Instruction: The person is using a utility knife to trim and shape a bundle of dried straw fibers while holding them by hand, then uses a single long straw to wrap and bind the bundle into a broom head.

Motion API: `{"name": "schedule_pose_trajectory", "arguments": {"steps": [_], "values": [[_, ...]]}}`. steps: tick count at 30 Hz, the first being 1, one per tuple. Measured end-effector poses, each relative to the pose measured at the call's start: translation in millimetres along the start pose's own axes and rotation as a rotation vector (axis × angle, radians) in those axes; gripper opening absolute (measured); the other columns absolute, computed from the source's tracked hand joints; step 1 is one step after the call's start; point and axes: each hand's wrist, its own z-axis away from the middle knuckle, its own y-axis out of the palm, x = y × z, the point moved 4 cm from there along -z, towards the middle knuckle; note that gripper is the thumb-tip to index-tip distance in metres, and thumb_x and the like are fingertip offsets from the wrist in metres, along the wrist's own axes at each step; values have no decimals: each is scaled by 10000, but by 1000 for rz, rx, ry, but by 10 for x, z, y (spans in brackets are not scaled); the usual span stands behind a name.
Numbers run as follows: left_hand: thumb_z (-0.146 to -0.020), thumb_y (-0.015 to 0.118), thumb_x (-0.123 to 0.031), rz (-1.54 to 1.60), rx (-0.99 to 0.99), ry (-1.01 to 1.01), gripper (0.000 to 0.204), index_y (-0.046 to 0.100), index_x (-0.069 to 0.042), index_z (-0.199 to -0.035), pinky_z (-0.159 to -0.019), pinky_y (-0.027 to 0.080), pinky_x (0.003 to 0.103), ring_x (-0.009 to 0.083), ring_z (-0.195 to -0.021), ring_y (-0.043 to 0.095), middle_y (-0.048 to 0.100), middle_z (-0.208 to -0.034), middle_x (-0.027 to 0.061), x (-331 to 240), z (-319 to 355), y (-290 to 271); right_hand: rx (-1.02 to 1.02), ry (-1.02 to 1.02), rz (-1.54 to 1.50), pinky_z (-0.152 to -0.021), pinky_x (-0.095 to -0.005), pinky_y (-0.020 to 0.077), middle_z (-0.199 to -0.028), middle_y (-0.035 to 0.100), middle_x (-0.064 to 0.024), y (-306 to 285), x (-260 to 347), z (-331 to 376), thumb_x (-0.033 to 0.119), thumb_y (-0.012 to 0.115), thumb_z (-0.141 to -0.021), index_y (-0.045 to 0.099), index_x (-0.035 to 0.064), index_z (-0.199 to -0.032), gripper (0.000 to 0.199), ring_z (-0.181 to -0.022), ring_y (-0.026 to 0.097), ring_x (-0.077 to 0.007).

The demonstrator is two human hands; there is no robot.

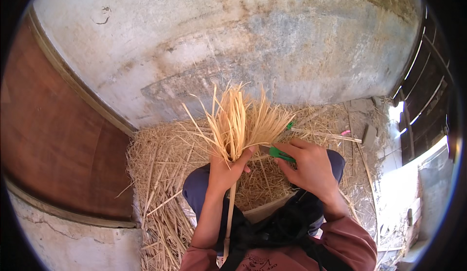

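My left hand [227, 166] is closed around a bundle of dry, pale straw-coloured strips [236, 120], whose loose ends fan upward and to the right. One long stalk [230, 207] hangs below that fist toward my lap. My right hand [309, 166] grips a small knife with a green handle [282, 154]. Its short blade points left, close to the fanned strips beside my left thumb. Whether the blade touches them I cannot tell.
Straw scraps [160, 159] cover the floor around my bent legs. A worn plaster wall [233, 42] rises ahead, and a brown wooden door panel [63, 130] stands at left. A grey block [369, 135] lies at right, near dark slatted boards [428, 86].
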Motion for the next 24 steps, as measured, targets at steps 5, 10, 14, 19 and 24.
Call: {"name": "schedule_pose_trajectory", "arguments": {"steps": [5,10,14,19,24], "values": [[-939,770,-53,-22,8,23,368,598,41,-1250,-478,563,244,101,-712,686,732,-1002,90,-2,68,92,-43,34,38,-657,-458,565,-868,685,-121,57,-108,-106,198,753,-888,765,93,-1107,244,-767,708,-351],[-942,775,-80,-52,8,0,376,595,44,-1248,-482,566,244,92,-666,678,738,-981,85,55,111,92,-33,77,54,-674,-474,566,-870,694,-137,71,-164,-187,198,753,-881,775,91,-1077,225,-781,707,-362],[-946,772,-89,-54,30,12,393,586,42,-1266,-487,570,247,89,-642,670,742,-970,83,49,117,104,-133,126,113,-708,-478,567,-875,699,-144,38,-300,-229,198,751,-880,779,93,-1078,226,-816,710,-370],[-947,774,-92,-53,34,9,415,573,41,-1285,-485,570,245,92,-654,673,740,-988,88,49,127,75,-207,196,114,-754,-485,566,-916,722,-165,-63,-556,-296,197,742,-886,775,81,-1068,219,-874,712,-377],[-946,776,-76,-21,20,14,484,536,32,-1352,-487,574,245,107,-756,696,723,-1078,106,4,131,28,-339,290,276,-731,-471,555,-899,720,-173,-222,-888,-280,213,738,-899,763,82,-1119,257,-835,705,-370]]}}
